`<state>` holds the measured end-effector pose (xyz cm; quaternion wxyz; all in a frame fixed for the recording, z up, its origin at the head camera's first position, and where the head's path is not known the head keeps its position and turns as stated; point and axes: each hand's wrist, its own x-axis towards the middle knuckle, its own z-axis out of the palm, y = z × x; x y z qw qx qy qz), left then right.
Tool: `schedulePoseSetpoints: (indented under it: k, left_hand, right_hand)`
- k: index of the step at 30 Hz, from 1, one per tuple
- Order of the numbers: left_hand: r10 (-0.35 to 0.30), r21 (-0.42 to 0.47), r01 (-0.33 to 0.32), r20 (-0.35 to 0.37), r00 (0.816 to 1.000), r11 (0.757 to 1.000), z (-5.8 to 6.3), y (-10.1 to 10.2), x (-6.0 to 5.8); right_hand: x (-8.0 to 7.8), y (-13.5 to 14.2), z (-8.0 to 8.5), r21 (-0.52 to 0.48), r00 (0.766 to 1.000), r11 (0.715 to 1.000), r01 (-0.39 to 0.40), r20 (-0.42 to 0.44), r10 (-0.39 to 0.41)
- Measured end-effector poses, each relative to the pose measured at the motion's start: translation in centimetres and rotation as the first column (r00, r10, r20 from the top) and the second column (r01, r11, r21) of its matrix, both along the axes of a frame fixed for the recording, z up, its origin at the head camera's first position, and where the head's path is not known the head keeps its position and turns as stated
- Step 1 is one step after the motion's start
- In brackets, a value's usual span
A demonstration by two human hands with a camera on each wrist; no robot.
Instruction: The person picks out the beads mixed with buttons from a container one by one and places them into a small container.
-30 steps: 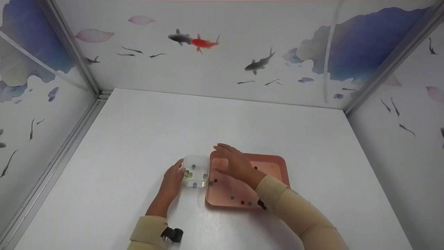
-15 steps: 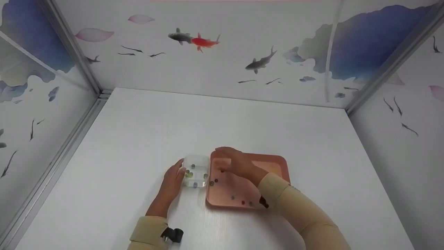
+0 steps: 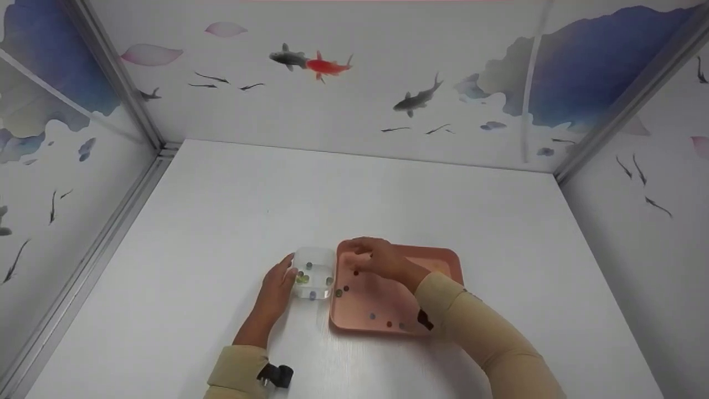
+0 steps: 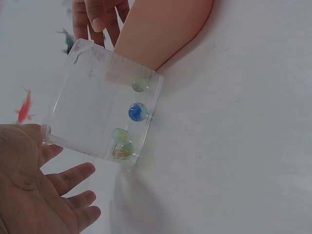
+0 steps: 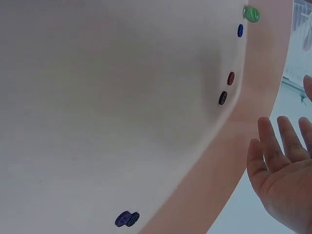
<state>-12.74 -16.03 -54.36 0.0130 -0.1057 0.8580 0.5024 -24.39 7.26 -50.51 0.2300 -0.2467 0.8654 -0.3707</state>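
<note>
My left hand [image 3: 277, 285] rests against the left side of a clear plastic box [image 3: 314, 257]; in the left wrist view its fingers [image 4: 73, 179] are extended beside the box wall. Inside the box lie several glass marbles, among them a blue marble [image 4: 138, 112] and a pale green marble [image 4: 139, 85]. Over the upper left of a pink tray [image 3: 354, 324] hovers my right hand [image 3: 385, 260], fingers loosely extended and nothing visible in them. Near its thumb lies a dark red button [image 3: 355, 272]. A green marble [image 5: 251, 13] sits at the tray's left wall.
Several small buttons are scattered in the tray, including a blue button [image 5: 240, 30], a red button [image 5: 231, 78] and a purple button [image 5: 123, 218]. The box stands close against the tray's left side on a white table [image 3: 221, 210]. Printed panels [image 3: 343, 111] enclose the table.
My right hand has drawn slightly right from the box side and sunk lower over the tray. The dark red button beneath it has come into view. The left hand and box stay put.
</note>
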Motion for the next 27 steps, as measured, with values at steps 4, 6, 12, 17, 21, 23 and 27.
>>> schedulePoseSetpoints:
  k: [4,6,12,17,21,23,27]
  left_hand:
    - [-0.008,0.016,0.008,-0.031,0.999,1.000,0.0,-0.1,0.0]
    - [-0.009,0.022,0.010,-0.041,0.999,1.000,0.0,-0.1,0.1]
    - [-0.003,0.021,0.004,-0.014,1.000,1.000,0.1,-0.1,0.1]
    - [-0.004,0.022,0.004,-0.019,1.000,1.000,0.2,-0.1,0.1]
    - [-0.004,0.023,0.004,-0.015,1.000,1.000,0.1,-0.1,0.1]
    - [-0.002,0.027,0.002,-0.008,1.000,1.000,0.1,-0.1,0.0]
    - [0.000,0.024,0.000,-0.008,1.000,1.000,0.1,-0.1,0.0]
  right_hand:
    - [-0.1,0.0,-0.1,-0.035,0.997,0.999,0.011,0.075,-0.009]
    - [-0.1,0.0,-0.2,-0.051,0.994,0.999,0.013,0.108,-0.008]
    - [-0.5,-0.1,-0.6,-0.057,0.991,0.998,-0.016,0.131,0.023]
    - [-0.7,-0.1,-0.9,-0.072,0.988,0.997,-0.025,0.151,0.036]
    - [-0.7,-0.2,-1.1,-0.074,0.985,0.997,-0.025,0.171,0.037]
    - [-0.6,-0.2,-1.2,-0.072,0.983,0.997,-0.020,0.183,0.033]
    - [-0.6,-0.4,-1.3,-0.078,0.979,0.996,-0.037,0.197,0.052]
